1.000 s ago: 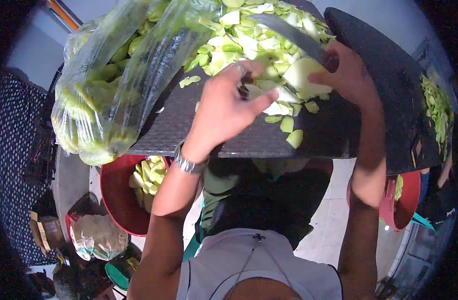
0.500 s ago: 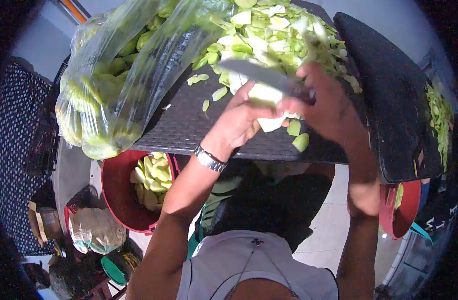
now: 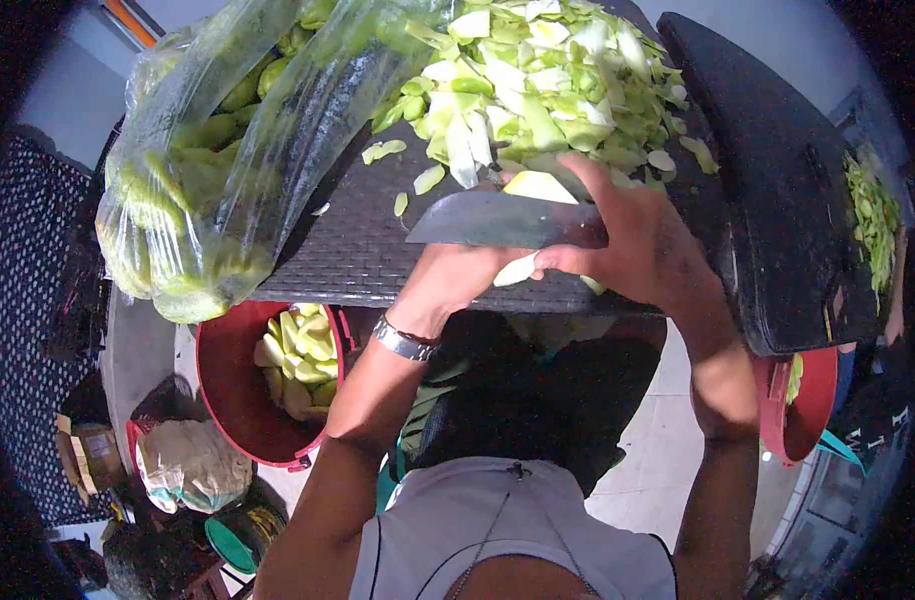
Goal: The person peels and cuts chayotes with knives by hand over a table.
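My right hand (image 3: 633, 235) grips a broad knife (image 3: 503, 220) by its handle. The blade points left, nearly level, and crosses over my left hand (image 3: 458, 275). Behind the blade, a peeled pale green fruit (image 3: 541, 187) shows in part, with my left hand closed around it; most of its fingers are hidden. A pale slice (image 3: 518, 270) lies against my right thumb, below the blade. Just beyond both hands, a heap of green and white peelings (image 3: 538, 100) covers the far part of the dark woven tabletop (image 3: 358, 245).
A clear plastic bag of whole green fruit (image 3: 188, 215) hangs over the table's left edge. Below it, a red bucket (image 3: 218, 385) holds peeled pieces (image 3: 303, 350). A black board-like panel (image 3: 768, 180) stands at right, with another red bucket (image 3: 813, 405) under it. Shreds (image 3: 871, 220) lie farther right.
The knife has come down toward me and slightly left, its blade now more level and less blurred. My left hand has shifted slightly left, and the blade now covers more of the fruit.
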{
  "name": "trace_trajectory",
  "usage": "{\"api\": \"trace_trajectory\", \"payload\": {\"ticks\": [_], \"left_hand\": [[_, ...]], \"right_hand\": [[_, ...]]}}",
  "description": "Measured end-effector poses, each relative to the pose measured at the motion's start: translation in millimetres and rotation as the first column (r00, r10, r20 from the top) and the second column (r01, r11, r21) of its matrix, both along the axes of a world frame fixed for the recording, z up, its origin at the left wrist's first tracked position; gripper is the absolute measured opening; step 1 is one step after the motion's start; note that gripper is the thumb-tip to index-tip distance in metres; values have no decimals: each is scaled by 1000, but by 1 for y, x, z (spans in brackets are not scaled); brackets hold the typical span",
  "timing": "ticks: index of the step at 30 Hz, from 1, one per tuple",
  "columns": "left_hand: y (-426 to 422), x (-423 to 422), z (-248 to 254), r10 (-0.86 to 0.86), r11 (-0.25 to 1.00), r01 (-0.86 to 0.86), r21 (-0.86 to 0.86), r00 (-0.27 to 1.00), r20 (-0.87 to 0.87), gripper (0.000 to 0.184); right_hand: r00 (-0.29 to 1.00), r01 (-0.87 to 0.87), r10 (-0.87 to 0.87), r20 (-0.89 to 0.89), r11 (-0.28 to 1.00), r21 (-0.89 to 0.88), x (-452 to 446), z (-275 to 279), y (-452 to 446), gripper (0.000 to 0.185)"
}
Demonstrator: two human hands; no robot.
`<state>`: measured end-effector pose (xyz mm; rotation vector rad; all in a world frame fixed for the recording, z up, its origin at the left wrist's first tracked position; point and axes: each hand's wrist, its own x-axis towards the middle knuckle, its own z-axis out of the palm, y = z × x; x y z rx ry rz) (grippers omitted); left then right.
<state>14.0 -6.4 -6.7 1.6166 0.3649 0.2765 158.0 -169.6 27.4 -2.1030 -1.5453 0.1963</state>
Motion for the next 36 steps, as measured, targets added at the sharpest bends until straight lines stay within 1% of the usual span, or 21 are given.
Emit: {"api": "trace_trajectory", "payload": {"ticks": [2, 3, 5, 7, 11, 13, 14, 17, 18, 20, 21, 23, 24, 27, 28, 29, 31, 32, 33, 35, 36], "left_hand": [[5, -5, -8, -26, 961, 4, 278, 997, 75, 50], [9, -7, -11, -47, 912, 1, 409, 994, 102, 51], [12, -7, -23, -59, 923, -14, 385, 983, 176, 51], [11, -4, -32, -12, 998, -5, 62, 965, 263, 52], [4, -12, -14, -25, 971, 75, -228, 976, 217, 50], [10, -12, -7, -80, 936, 144, -322, 976, 204, 45], [13, -16, -7, -89, 931, 142, -336, 982, 169, 42], [21, -21, -5, -102, 900, 139, -414, 989, 111, 34], [19, -25, -5, -87, 872, 130, -472, 990, 110, 32], [17, -27, -6, -35, 854, 82, -515, 994, 100, 29], [19, -26, -5, -67, 844, 79, -530, 997, 43, 29], [30, -20, -1, -138, 823, 75, -563, 988, -70, 29], [39, -18, -1, -199, 858, 140, -495, 978, -69, 35], [28, -11, -4, 187, 917, -95, -387, 960, 207, 49], [24, -16, 5, 187, 897, -14, -441, 918, 350, 64], [26, -17, 6, 213, 732, 212, -647, 831, 514, 76], [31, -18, 14, 246, 435, 428, -793, 790, 562, 87], [33, -17, 12, 283, 361, 405, -840, 811, 512, 92], [33, -15, 8, 279, 352, 371, -859, 835, 475, 91], [31, -7, -6, 265, 336, 303, -892, 878, 398, 89], [28, -5, -10, 221, 338, 310, -889, 891, 395, 85]], "right_hand": [[994, -21, 12, -110, 997, -76, -2, 2, 3, 89], [998, -21, 17, -67, 998, -63, -2, 1, 4, 90], [1000, -21, 21, 23, 999, -34, -1, -2, 5, 93], [995, -5, 4, 101, 1000, 10, 2, -6, 6, 99], [993, 18, -21, 117, 1000, 23, 15, -8, 5, 105], [982, 59, -60, 178, 998, 10, 25, -13, 3, 102], [975, 80, -79, 208, 997, 7, 32, -16, 2, 101], [905, 422, -417, 81, 905, -55, 67, -18, 5, 89], [881, 471, -469, 61, 881, -38, 72, -14, 6, 76], [889, 456, -458, -4, 884, -100, 73, -14, 7, 69], [887, 452, -460, -37, 882, -133, 73, -16, 6, 66], [916, 393, -400, 9, 896, -208, 79, -27, 4, 58], [930, 362, -367, 27, 898, -249, 80, -31, 3, 55], [911, 347, -382, -154, 913, -214, 81, -29, 0, 34], [918, 362, -378, -122, 922, -134, 81, -30, -3, 32], [922, 374, -378, -87, 926, -53, 81, -29, -6, 30], [939, 343, -343, -16, 936, 84, 82, -30, -11, 28], [952, 299, -304, 20, 945, 136, 83, -32, -13, 28], [962, 250, -265, 60, 950, 187, 83, -32, -13, 28], [911, 385, -377, -168, 923, 17, 52, -6, -8, 31], [910, 368, -363, -201, 930, -14, 45, -5, -10, 32]]}}
